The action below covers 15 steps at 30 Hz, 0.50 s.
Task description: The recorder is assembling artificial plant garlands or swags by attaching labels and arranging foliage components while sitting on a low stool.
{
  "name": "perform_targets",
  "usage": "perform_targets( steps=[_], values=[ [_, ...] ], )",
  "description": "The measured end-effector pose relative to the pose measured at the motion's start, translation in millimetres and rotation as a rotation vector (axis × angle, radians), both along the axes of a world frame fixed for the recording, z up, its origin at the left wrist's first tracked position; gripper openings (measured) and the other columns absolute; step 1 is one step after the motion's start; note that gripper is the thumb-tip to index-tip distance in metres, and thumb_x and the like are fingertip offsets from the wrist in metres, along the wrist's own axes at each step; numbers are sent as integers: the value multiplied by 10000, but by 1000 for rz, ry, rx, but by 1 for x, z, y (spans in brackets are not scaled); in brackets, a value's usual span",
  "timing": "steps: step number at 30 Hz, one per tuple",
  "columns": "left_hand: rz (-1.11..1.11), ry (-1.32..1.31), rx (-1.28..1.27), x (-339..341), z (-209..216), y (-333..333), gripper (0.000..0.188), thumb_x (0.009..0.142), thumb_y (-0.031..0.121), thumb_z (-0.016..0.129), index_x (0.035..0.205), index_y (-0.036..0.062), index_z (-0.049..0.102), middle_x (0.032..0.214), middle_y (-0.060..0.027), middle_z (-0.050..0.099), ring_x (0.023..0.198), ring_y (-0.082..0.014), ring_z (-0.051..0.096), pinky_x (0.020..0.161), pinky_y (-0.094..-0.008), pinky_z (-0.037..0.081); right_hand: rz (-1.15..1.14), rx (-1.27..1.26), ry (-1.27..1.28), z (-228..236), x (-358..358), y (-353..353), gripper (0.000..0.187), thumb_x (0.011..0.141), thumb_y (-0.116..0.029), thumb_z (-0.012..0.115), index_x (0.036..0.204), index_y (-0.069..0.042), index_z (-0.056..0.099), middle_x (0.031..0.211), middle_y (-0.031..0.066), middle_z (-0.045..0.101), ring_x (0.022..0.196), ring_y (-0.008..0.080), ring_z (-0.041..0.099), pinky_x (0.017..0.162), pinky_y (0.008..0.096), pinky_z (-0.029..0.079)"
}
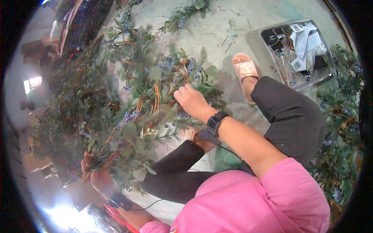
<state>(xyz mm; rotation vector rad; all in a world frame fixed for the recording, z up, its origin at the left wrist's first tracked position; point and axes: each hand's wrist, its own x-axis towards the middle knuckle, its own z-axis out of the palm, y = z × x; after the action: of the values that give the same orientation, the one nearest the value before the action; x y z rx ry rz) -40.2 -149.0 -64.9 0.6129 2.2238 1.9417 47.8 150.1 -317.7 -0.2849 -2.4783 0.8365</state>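
A leafy wreath (130, 134) of artificial greenery, with blue berries, pine sprigs, small cones and brown vine twigs, stands in front of my lap. At its lower left, my left hand (101, 179) is closed round a bundle of its stems, the fingers partly covered by needles. My right hand (191, 101) is closed in a pinch at the wreath's right part, beside brown twigs and a pine cone (171, 102). Whatever lies between its fingertips is hidden. Each wrist wears a black strap with a device; a cable runs from it.
A clear plastic tray (285, 75) with papers, labels and small black packets lies on the floor at the far right. More greenery (336, 128) is heaped along the right edge and at the left. A loose sprig (186, 15) lies at the far side, near scattered stem bits.
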Motion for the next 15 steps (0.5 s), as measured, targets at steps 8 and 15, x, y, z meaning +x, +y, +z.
perform_targets(
  steps=[8,15],
  values=[
    [15,-18,52,-3,-5,-19,618,704,169,670,1267,117,420,1358,-120,344,1248,-375,312,974,-587,307,-17,-340,78,1,-2,-13,132,692,-11,497,818,-50,483,819,115,465,821,292,480,746,353,433],
    [102,1,20,-8,-5,-8,644,683,188,690,1266,128,423,1355,-116,351,1240,-389,319,974,-590,304,87,-423,127,-23,-13,3,105,726,-20,498,823,-55,483,817,123,477,825,315,486,742,375,434]
  ],
)
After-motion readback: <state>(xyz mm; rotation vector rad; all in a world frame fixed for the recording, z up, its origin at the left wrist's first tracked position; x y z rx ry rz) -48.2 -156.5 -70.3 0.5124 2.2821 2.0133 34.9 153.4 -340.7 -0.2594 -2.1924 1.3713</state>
